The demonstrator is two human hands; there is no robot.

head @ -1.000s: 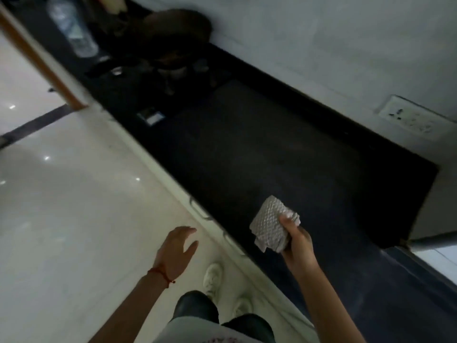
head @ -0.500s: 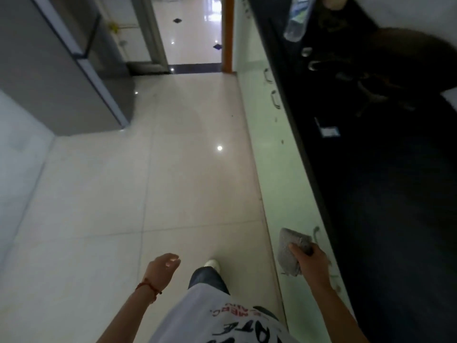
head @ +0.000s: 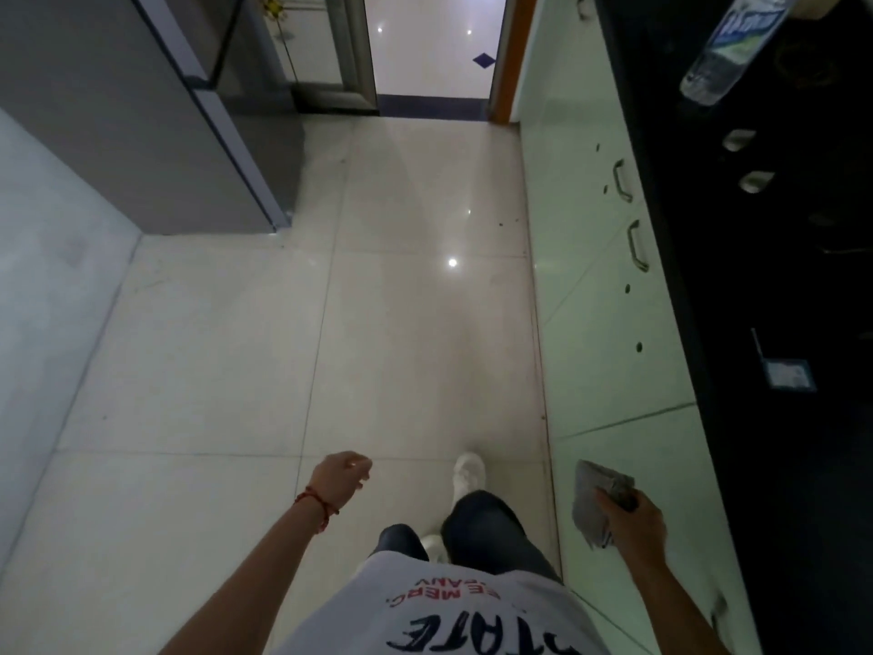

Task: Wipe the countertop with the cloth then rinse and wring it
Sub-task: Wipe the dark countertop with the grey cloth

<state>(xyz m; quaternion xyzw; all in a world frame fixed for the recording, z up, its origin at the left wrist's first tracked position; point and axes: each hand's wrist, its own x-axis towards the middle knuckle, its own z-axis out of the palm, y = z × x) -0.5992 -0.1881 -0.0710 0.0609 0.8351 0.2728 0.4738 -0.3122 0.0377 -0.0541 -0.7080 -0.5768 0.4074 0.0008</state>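
1. Grey, folded, textured cloth [head: 596,503] is clamped in the right hand [head: 633,515], fingers curled round its upper edge. It hangs off the counter, in front of the pale green cabinet fronts [head: 609,333], beside the person's right leg.
2. Left hand [head: 342,475] holds nothing; fingers loosely curled, wrist with a red thread band, out over the glossy cream floor tiles [head: 283,371].
3. Black stone countertop [head: 779,465] runs along the right edge of view. On it: a clear plastic water bottle [head: 730,47] at the far end and a small grey-blue square item [head: 786,374] nearer.
4. Judgement: cloth is in transit, apparently toward a rinse; no sink or tap is in view.
5. Risks: the grip sits on one edge only, so the loose lower folds could open and drag on the cabinet fronts, or the cloth could slip out mid-stride. A damp cloth may drip on the glossy tiles, making a slip hazard.
6. Poorly seen: the countertop is very dark, so wiped or unwiped areas cannot be told apart. Two small metallic shapes [head: 739,139] on it are possibly lids or cups. Right fingertips are hidden behind the cloth.
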